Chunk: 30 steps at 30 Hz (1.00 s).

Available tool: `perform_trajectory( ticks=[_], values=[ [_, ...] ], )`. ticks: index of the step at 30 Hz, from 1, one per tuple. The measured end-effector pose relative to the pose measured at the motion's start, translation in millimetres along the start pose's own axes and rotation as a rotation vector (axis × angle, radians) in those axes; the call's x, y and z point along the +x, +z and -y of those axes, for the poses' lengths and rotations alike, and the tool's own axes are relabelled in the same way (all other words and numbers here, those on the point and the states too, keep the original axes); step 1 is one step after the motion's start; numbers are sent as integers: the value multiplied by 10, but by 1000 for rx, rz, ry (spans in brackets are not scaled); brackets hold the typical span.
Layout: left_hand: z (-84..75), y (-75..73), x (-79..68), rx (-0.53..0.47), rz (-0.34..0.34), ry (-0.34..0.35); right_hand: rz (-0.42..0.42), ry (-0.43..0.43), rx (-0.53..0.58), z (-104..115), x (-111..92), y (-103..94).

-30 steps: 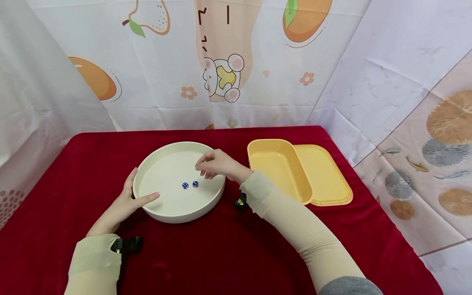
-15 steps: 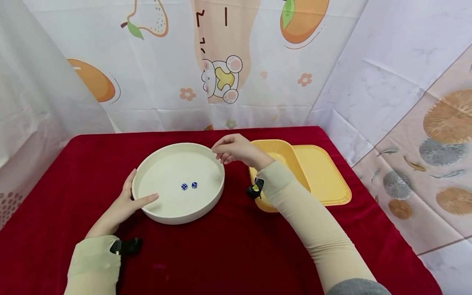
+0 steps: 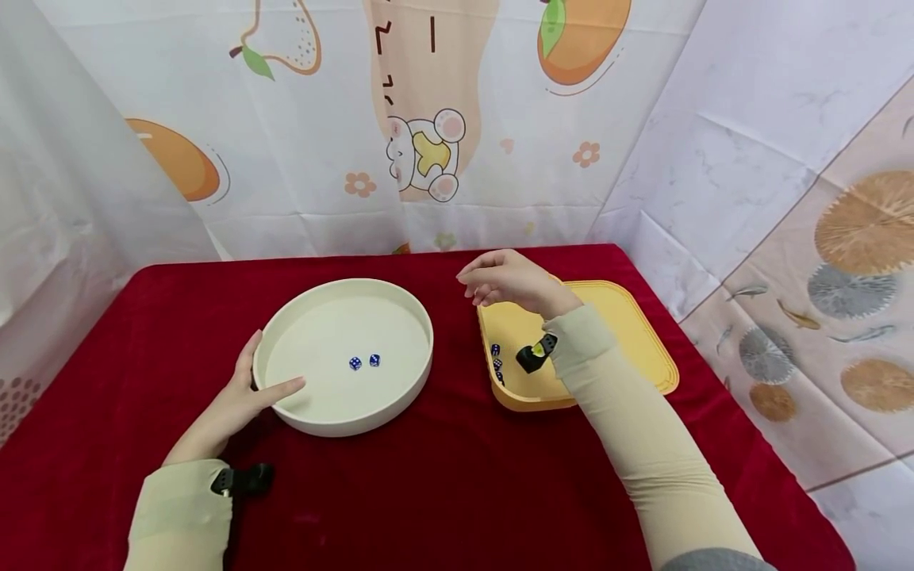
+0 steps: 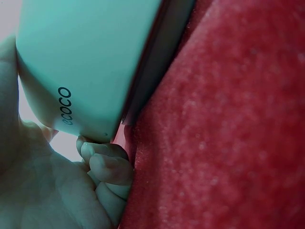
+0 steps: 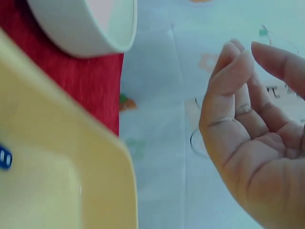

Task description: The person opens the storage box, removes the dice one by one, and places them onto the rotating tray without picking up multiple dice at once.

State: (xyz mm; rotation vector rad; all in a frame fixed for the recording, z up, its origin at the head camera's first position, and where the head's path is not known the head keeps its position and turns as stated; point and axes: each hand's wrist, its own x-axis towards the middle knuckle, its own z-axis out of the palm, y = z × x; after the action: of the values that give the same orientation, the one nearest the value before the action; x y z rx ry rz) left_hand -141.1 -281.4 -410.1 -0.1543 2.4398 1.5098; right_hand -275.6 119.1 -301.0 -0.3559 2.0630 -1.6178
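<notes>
Two blue dice [image 3: 365, 362] lie close together on the floor of a round cream tray [image 3: 343, 426]. My left hand [image 3: 243, 396] grips the tray's left side, thumb over the rim and the other fingers along the outer wall; some curl near its base in the left wrist view. My right hand [image 3: 510, 279] hovers by the far edge of a yellow box [image 3: 531, 404]. Its fingers are loosely bent, and nothing shows between thumb and forefinger in the right wrist view. Several blue dice [image 3: 497, 364] rest along the box's left inner wall; the right forearm hides part of the box.
A flat yellow lid [image 3: 635, 333] lies to the right of the box, partly behind the right sleeve. Red cloth [image 3: 400, 492] covers the table. Printed curtains [image 3: 300, 182] hang behind the far edge and along the sides.
My right hand has moved right, from above the tray to the box's far edge. The left hand keeps its grip on the tray, and the two dice there lie as before.
</notes>
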Motion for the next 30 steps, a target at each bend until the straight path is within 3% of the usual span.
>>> perform_trajectory(
  ticks=[11, 20, 30],
  values=[
    [11, 1, 6, -4, -3, 5, -3, 72, -25, -350, -42, -314],
    [22, 2, 7, -2, 0, 0, 22, 137, -43, -674, -20, -340],
    [-6, -2, -14, 7, 8, -2, 73, 240, -76, -853, 16, -368]
  ],
)
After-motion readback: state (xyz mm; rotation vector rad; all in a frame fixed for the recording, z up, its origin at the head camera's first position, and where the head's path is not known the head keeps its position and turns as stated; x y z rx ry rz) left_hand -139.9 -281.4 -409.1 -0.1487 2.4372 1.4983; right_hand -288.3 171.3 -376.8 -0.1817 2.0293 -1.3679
